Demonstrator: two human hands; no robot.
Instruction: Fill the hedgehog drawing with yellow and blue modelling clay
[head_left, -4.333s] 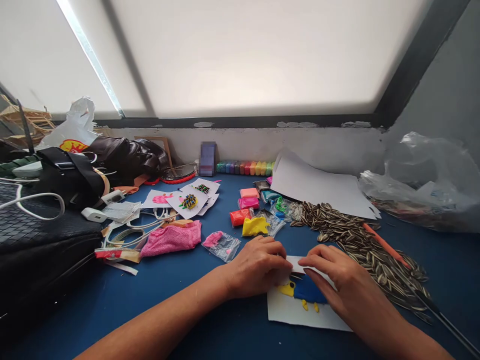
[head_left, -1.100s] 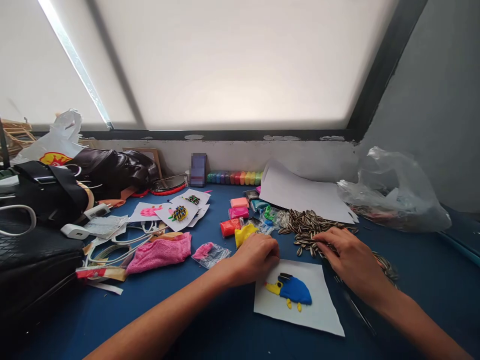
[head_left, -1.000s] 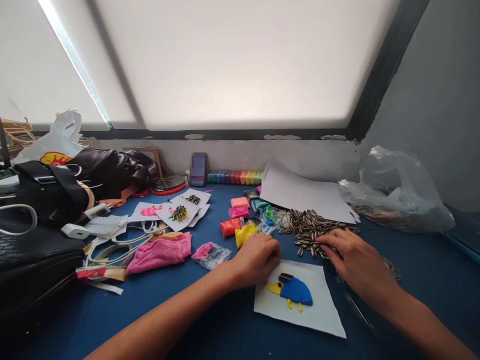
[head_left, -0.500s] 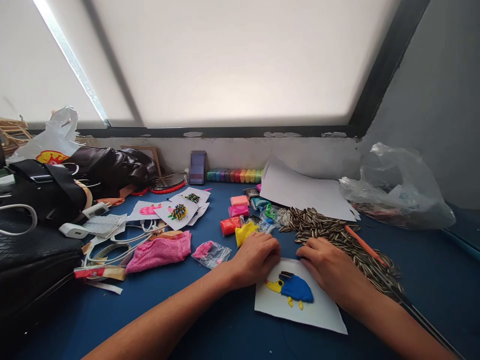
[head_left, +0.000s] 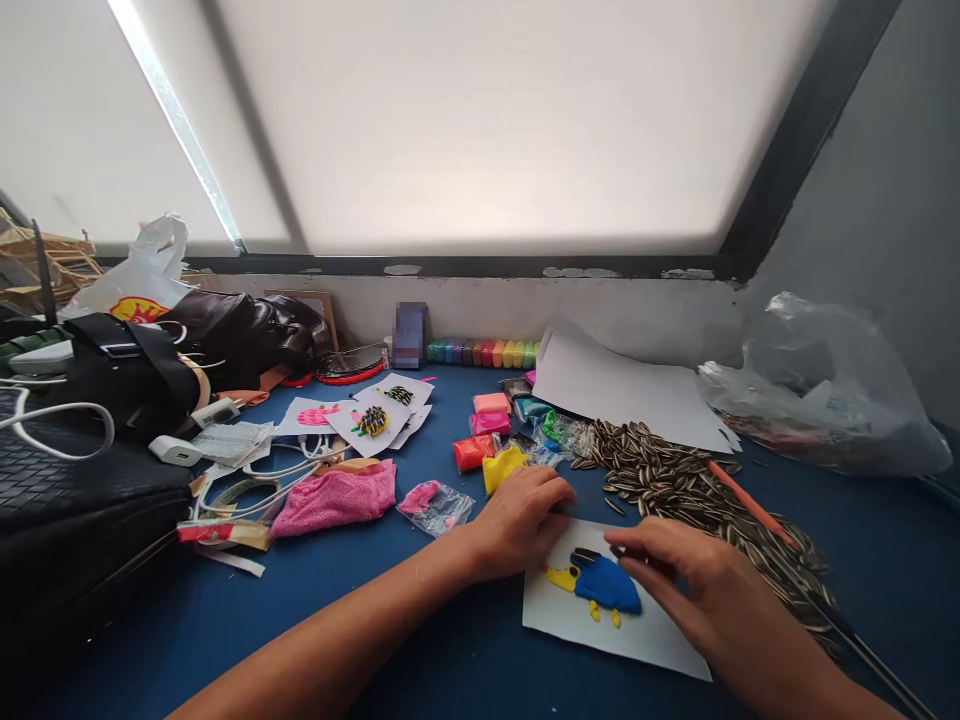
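Observation:
A white card (head_left: 555,610) lies on the table, bearing a modelling-clay hedgehog with a blue body (head_left: 604,585), a yellow snout (head_left: 559,578) and small yellow feet. Two or so dark striped seeds stick up at the front of its back. Between thumb and forefinger, my right hand (head_left: 697,575) pinches a sunflower seed (head_left: 616,550) just above the blue clay. My left hand (head_left: 521,520) rests at the card's upper left corner with curled fingers; whatever its fingertips hold is hidden. Beyond the hands spreads a pile of sunflower seeds (head_left: 660,470).
Packets of coloured clay, including a yellow lump (head_left: 504,466) and a red packet (head_left: 474,453), lie past my left hand. Further left are a pink cloth (head_left: 337,497), finished cards (head_left: 375,440) and cables. White paper sheets (head_left: 622,385) and a plastic bag (head_left: 832,400) stand behind the seeds.
My right hand has moved from the card's upper edge to over the hedgehog's back, now with a seed pinched in it. My left hand stays near the corner. The view has shifted slightly.

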